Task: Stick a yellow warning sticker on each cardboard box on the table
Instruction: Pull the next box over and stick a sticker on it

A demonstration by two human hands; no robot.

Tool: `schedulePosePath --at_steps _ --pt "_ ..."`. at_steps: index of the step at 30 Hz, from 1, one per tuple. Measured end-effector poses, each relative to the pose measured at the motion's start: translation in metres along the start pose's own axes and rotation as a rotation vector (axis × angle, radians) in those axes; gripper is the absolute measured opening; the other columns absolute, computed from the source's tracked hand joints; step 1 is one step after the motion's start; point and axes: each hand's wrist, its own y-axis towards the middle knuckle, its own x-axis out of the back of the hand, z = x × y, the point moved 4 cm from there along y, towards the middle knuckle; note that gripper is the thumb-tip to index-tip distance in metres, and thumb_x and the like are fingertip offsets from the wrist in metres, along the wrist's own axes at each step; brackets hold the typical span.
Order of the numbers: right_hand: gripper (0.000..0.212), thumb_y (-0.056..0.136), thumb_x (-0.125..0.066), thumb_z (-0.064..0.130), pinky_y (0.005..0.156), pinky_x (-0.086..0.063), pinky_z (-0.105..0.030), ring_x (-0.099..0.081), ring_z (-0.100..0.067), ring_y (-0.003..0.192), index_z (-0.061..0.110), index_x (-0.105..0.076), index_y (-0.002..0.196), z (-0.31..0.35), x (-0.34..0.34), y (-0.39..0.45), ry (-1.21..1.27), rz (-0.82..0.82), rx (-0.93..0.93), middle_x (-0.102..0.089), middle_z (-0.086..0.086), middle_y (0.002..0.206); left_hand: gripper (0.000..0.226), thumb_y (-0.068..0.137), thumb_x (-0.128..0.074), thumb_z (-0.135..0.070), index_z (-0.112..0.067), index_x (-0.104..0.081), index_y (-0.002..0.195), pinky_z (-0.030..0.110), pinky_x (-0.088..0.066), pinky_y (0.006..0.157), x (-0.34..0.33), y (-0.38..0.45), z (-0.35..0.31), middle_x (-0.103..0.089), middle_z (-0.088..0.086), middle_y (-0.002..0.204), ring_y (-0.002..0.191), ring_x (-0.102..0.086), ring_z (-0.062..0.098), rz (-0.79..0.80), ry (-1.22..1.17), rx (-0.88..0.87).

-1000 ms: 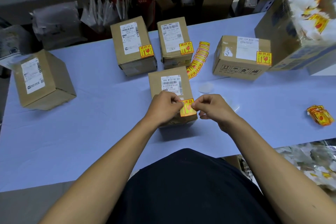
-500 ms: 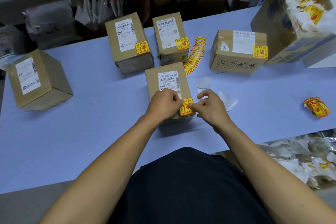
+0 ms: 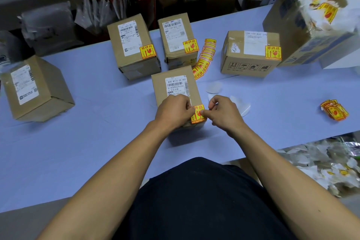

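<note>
A: Where are the hands?
B: Both over the nearest cardboard box (image 3: 175, 91), which stands on the pale blue table (image 3: 97, 142) just in front of the person. The left hand (image 3: 173, 110) has its fingers curled, its fingertips on the left edge of a yellow warning sticker (image 3: 198, 113) at the near right corner of the box top. The right hand (image 3: 222, 112) is curled too, thumb and forefinger meeting at the sticker's right edge.

A: Is the sticker flat on the box?
B: It looks flat against the cardboard, just below the white shipping label (image 3: 177, 85); whether the right hand pinches it or only presses it, I cannot tell.

A: The other boxes?
B: Three further back each carry a yellow sticker: back left box (image 3: 132, 46), back middle box (image 3: 177, 41), right box (image 3: 249, 52). The far left box (image 3: 37, 87) shows only a white label. A strip of stickers (image 3: 204, 58) lies between the middle and right boxes, and a small pile of stickers (image 3: 334, 109) lies well apart at the right
</note>
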Motion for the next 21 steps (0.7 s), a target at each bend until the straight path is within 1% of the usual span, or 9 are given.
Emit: schedulePosePath --at_steps 3,8,11,12,13,15,17,19,21 --pt "0.032 0.078 -0.082 0.031 0.071 -0.058 -0.047 -0.066 -0.027 0.076 0.020 -0.053 0.073 0.000 0.000 0.002 -0.065 0.001 0.007 -0.066 -0.002 0.075 0.023 0.088 -0.059 -0.033 -0.017 -0.061 0.072 0.037 -0.048 0.059 -0.001 0.001 -0.002 -0.066 0.006 0.075 0.074 -0.060 0.028 -0.009 0.043 -0.014" --pt "0.035 0.078 -0.082 0.037 0.063 -0.052 -0.039 -0.063 -0.024 0.069 0.022 -0.051 0.070 -0.002 0.002 0.005 -0.138 0.018 0.011 -0.063 0.001 0.069 0.025 0.085 -0.059 -0.035 -0.016 -0.059 0.069 0.030 -0.039 0.053 -0.004 0.004 -0.001 -0.065 0.007 0.072 0.074 -0.060 0.030 -0.027 0.097 -0.003" --pt "0.036 0.077 -0.082 0.041 0.056 -0.044 -0.031 -0.059 -0.019 0.066 0.021 -0.054 0.071 -0.007 0.004 0.007 -0.106 0.032 0.003 -0.063 0.002 0.067 0.036 0.082 -0.063 -0.051 -0.017 -0.058 0.073 0.031 -0.039 0.056 0.002 0.006 0.008 -0.065 0.005 0.077 0.077 -0.060 0.030 -0.088 0.171 0.028" --pt "0.035 0.077 -0.082 0.043 0.057 -0.044 -0.031 -0.059 -0.017 0.067 0.020 -0.056 0.074 -0.010 0.004 0.007 -0.088 0.039 -0.001 -0.063 0.002 0.069 0.040 0.079 -0.065 -0.058 -0.019 -0.057 0.075 0.032 -0.040 0.057 0.006 0.006 0.014 -0.065 0.004 0.081 0.079 -0.059 0.029 -0.118 0.196 0.044" --pt "0.033 0.078 -0.080 0.045 0.060 -0.047 -0.033 -0.060 -0.017 0.072 0.020 -0.059 0.080 -0.013 0.003 0.008 -0.056 0.054 -0.008 -0.064 0.002 0.073 0.041 0.078 -0.066 -0.061 -0.021 -0.057 0.078 0.033 -0.040 0.060 0.010 0.005 0.020 -0.064 0.003 0.086 0.084 -0.058 0.029 -0.146 0.201 0.051" --pt "0.036 0.084 -0.072 0.048 0.079 -0.056 -0.041 -0.065 -0.019 0.088 0.020 -0.062 0.103 -0.017 -0.005 0.008 0.061 0.102 -0.034 -0.068 0.002 0.090 0.043 0.077 -0.067 -0.061 -0.022 -0.059 0.095 0.035 -0.042 0.070 0.014 0.001 0.035 -0.060 0.003 0.103 0.101 -0.053 0.027 -0.189 0.174 0.034" --pt "0.051 0.091 -0.059 0.054 0.096 -0.053 -0.047 -0.065 -0.022 0.106 0.019 -0.058 0.128 -0.015 -0.017 0.009 0.183 0.140 -0.079 -0.069 -0.001 0.112 0.057 0.079 -0.068 -0.059 -0.021 -0.056 0.121 0.038 -0.042 0.089 0.013 -0.004 0.046 -0.052 0.005 0.125 0.120 -0.042 0.028 -0.227 0.150 0.012" --pt "0.061 0.095 -0.048 0.060 0.102 -0.049 -0.045 -0.062 -0.022 0.115 0.018 -0.053 0.139 -0.008 -0.031 0.010 0.179 0.152 -0.078 -0.066 -0.004 0.128 0.071 0.081 -0.065 -0.059 -0.020 -0.048 0.137 0.043 -0.036 0.105 0.008 -0.008 0.053 -0.040 0.010 0.144 0.136 -0.030 0.030 -0.244 0.127 0.030" --pt "0.060 0.097 -0.041 0.061 0.100 -0.048 -0.039 -0.062 -0.021 0.115 0.020 -0.056 0.138 -0.004 -0.038 0.010 0.092 0.120 -0.012 -0.066 -0.003 0.130 0.076 0.085 -0.061 -0.060 -0.022 -0.039 0.146 0.046 -0.030 0.112 0.001 -0.010 0.057 -0.026 0.013 0.158 0.145 -0.019 0.032 -0.224 0.085 0.085"
